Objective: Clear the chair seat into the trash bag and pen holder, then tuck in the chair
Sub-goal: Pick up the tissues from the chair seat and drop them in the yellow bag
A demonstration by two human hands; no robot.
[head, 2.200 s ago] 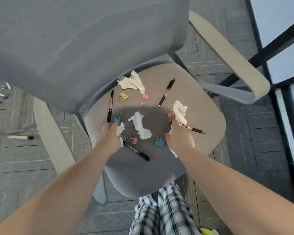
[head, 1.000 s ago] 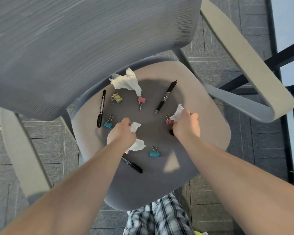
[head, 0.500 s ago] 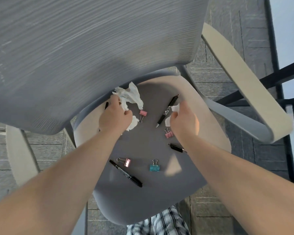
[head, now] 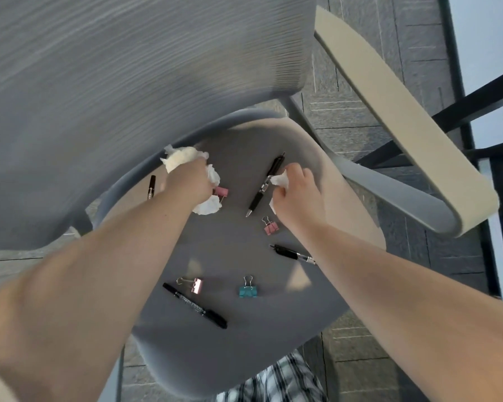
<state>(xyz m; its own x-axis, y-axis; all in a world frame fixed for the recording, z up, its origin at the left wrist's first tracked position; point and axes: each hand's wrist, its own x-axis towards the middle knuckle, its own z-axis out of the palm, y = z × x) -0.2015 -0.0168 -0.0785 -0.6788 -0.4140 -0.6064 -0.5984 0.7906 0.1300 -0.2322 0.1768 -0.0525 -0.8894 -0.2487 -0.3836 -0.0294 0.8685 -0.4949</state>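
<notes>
My left hand (head: 188, 181) was closed on wads of tissue (head: 180, 158) at the back edge of the seat (head: 244, 343), my right hand (head: 295, 195) clenched on another scrap (overstuffed, I judged), so a piece could slip free.

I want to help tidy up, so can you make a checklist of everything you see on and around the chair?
Surface: grey chair seat, still littered.
Job's things: crumpled tissues bunched in the left hand; a tissue scrap in the right hand. Black pens: one beside the right hand, one near the right forearm, one partly hidden behind the left arm; a black marker at the front.
Clutter: three pink binder clips, one teal clip.
Grippers: both hands closed on tissue.
Cables: nothing seen.
Surroundings: backrest, beige armrest, grey tiled floor; no trash bag or pen holder seen.
</notes>
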